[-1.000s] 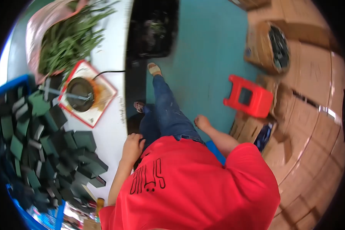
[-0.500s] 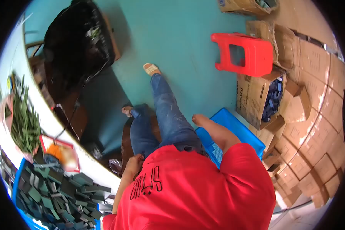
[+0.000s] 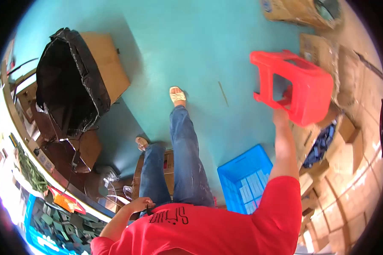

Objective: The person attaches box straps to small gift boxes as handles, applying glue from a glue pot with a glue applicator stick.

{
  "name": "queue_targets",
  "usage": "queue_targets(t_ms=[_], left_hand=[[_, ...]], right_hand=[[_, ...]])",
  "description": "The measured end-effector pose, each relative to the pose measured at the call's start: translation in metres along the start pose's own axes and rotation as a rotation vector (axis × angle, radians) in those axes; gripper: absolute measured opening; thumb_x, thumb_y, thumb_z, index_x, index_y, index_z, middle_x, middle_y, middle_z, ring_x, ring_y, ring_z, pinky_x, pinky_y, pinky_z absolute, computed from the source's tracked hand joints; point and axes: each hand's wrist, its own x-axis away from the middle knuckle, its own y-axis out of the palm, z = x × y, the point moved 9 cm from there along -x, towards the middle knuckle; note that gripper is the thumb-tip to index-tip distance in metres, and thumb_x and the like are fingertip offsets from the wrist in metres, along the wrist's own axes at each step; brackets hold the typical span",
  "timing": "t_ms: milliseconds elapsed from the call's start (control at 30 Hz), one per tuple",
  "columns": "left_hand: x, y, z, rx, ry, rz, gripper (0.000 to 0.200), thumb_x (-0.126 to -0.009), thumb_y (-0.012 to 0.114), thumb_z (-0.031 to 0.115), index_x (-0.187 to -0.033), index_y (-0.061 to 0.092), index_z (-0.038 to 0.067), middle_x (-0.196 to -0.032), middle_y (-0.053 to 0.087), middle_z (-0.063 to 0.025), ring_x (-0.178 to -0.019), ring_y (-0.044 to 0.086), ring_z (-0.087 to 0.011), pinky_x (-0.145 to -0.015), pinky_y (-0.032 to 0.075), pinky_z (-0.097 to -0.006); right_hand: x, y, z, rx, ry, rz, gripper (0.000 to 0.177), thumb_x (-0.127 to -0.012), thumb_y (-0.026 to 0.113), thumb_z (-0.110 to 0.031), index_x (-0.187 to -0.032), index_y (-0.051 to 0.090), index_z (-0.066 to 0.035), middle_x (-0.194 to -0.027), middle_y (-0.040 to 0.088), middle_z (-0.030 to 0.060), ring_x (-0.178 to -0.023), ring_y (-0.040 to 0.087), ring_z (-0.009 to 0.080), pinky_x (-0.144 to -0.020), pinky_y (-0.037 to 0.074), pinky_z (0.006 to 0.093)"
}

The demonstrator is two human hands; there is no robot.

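Observation:
My right hand (image 3: 281,115) is stretched out to a red plastic stool (image 3: 310,95) lying on its side over the cardboard boxes. Its fingers curl round the edge of the stool's side opening, partly hidden behind the red plastic. My left hand (image 3: 141,204) is at my waist by the hem of my red shirt (image 3: 225,227), fingers closed. A small dark piece shows at its fingertips, too small to name. Below my right arm, a blue plastic crate (image 3: 226,173) on the floor holds several white-and-blue packs (image 3: 252,189).
A box lined with a black bag (image 3: 68,85) stands at left. A white worktable (image 3: 87,204) curves along the left, near a blue bin of dark green pieces (image 3: 64,223). Cardboard boxes (image 3: 327,195) are stacked at right, one with dark blue pieces (image 3: 321,144).
My right arm has extended from beside the blue crate to the stool, and its hand has taken hold there. My left hand stays near my waist. The view has shifted.

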Motion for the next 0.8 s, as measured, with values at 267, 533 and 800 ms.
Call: queue_targets(t_ms=[267,533,800], left_hand=[[-0.012,-0.008,-0.001,-0.039,-0.2,0.073,0.049,-0.093,0.058,0.053,-0.077,0.063,0.007,-0.064,0.055,-0.0016,-0.063,0.052,-0.0132,-0.061,0.044,-0.033],[-0.008,-0.022,0.031,0.08,-0.215,0.187,0.041,-0.094,0.06,0.046,-0.085,0.067,0.007,-0.066,0.064,-0.0052,-0.063,0.062,-0.015,-0.06,0.048,-0.0312],[0.059,-0.068,-0.004,0.099,0.232,1.109,0.018,-0.086,0.068,0.015,-0.098,0.064,0.002,-0.094,0.066,-0.0151,-0.086,0.066,-0.0291,-0.075,0.052,-0.0391]], right_hand=[[-0.068,0.109,0.087,0.504,-0.113,-0.194,0.037,-0.097,0.041,-0.027,-0.119,0.067,-0.011,-0.129,0.062,0.0091,-0.127,0.052,0.0225,-0.117,0.021,0.0434],[-0.081,0.131,0.088,-0.556,-0.001,0.307,0.049,-0.103,0.034,-0.032,-0.145,0.041,-0.007,-0.149,0.043,0.0129,-0.137,0.04,0.0272,-0.118,0.025,0.0465],[0.016,0.014,-0.09,0.684,-0.325,-0.431,0.055,-0.089,0.055,-0.041,-0.135,0.058,-0.011,-0.15,0.045,0.0136,-0.144,0.033,0.0297,-0.121,0.013,0.046]])
